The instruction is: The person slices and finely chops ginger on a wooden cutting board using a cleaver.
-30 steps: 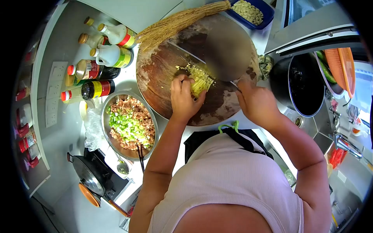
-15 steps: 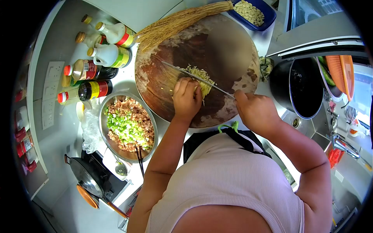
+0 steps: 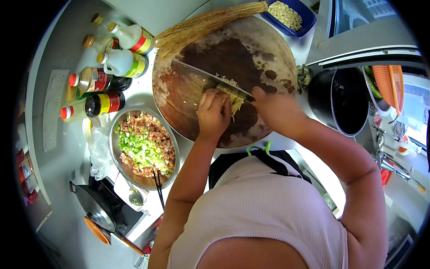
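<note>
My right hand (image 3: 278, 110) is wrapped round the handle of a kitchen knife (image 3: 208, 76). Its long blade slants up and left across the round wooden chopping board (image 3: 268, 49). Under and beside the blade lies a small heap of pale yellow shreds (image 3: 237, 104), with finely chopped bits on the far side. My left hand (image 3: 213, 112) has its fingers curled and pressed on the shreds, close against the near side of the blade. What lies beneath those fingertips is mostly hidden.
Left of the board stands a metal bowl (image 3: 113, 154) of minced meat and chopped green onion, with chopsticks (image 3: 158, 186). Bottles (image 3: 105, 104) line the wall. A straw brush (image 3: 201, 27) and a blue tub (image 3: 309, 24) of pale kernels lie behind; a black pot (image 3: 329, 101) is right.
My right hand has moved left and away from me, carrying the knife with it over the shreds. My left hand has stayed almost in place, still curled.
</note>
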A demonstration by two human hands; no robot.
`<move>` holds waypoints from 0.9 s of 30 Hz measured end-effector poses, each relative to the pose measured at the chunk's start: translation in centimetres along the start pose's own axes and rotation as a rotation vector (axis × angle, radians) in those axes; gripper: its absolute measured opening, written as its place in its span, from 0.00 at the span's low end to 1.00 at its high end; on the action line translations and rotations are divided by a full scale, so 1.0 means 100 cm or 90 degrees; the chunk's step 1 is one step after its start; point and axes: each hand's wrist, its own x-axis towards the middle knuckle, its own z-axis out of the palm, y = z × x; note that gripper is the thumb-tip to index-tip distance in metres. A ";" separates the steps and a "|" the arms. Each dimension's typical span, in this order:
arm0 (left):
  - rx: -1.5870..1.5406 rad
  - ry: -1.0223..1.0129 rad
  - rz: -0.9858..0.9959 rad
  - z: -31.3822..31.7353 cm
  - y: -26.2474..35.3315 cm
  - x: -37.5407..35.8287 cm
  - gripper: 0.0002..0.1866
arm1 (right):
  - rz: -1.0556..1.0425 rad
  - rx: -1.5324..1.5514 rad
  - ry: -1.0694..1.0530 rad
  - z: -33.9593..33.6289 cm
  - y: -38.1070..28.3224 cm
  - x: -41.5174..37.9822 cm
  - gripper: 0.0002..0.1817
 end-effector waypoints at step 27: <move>0.019 0.025 -0.025 0.001 0.003 -0.003 0.08 | 0.046 0.022 -0.008 0.020 -0.008 0.008 0.09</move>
